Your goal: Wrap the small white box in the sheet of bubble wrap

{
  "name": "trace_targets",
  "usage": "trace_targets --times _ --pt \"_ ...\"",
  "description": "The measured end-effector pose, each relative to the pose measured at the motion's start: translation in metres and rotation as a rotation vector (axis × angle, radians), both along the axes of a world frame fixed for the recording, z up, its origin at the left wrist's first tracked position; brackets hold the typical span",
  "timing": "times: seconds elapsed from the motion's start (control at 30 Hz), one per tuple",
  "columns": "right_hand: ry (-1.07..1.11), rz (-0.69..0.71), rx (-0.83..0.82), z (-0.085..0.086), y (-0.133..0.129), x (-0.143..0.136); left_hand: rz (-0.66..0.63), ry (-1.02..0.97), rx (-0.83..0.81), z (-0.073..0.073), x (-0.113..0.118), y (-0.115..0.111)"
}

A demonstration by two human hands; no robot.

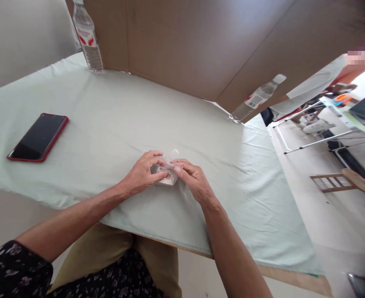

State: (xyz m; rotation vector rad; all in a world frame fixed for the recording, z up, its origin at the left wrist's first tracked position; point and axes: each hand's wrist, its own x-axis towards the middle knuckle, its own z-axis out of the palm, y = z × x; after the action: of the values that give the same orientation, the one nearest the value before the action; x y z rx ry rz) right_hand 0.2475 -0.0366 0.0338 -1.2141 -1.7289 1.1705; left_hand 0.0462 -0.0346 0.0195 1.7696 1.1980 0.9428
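1. Nearest: small white item (pixel 170 180) in clear plastic film (pixel 174 155), between both hands, on the cloth (pixel 133 111) over the desk (pixel 297 279), nr its near edge; L hand (pixel 139 171) at its left side, thumb against the packet, index finger curled above, gap between them; can't tell how firm that hold is; R hand (pixel 195 178) has thumb & index finger pinching gathered film.
2. Main risk, my guess: film looks thin, so a hard tug by R fingers could tear it; if L hold is slack, item could slip out & poss. slide off the near edge; loose film under R wrist could also snag.
3. Phone (pixel 39 136), red case, well apart to the left; screen dark, no brand legible.
4. Farther: R bottle (pixel 258 98), leaning, w/ red-&-white label, block of dark print, too small to read; L bottle (pixel 89 41), red-&-white label, lettering too blurry for a brand; dragging the cloth might topple either.
5. Behind: cardboard panel (pixel 182 45), brown; no writing seen on it.
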Motion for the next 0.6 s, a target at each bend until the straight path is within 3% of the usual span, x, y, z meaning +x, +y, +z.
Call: trace_targets --times 0.07,0.2,0.47,0.6 --pt "-0.085 0.036 0.032 -0.002 -0.007 0.000 -0.004 -0.021 -0.062 -0.001 0.001 0.000" --pt "-0.192 -0.028 0.159 -0.007 -0.014 -0.003 0.013 -0.100 -0.158 -0.003 -0.002 0.002" --pt "0.072 -0.046 -0.149 -0.011 -0.009 -0.001 -0.242 -0.395 -0.461 0.005 -0.012 0.010" --pt "0.079 -0.046 -0.178 -0.011 -0.009 -0.001 -0.266 -0.432 -0.535 0.005 -0.011 0.009"
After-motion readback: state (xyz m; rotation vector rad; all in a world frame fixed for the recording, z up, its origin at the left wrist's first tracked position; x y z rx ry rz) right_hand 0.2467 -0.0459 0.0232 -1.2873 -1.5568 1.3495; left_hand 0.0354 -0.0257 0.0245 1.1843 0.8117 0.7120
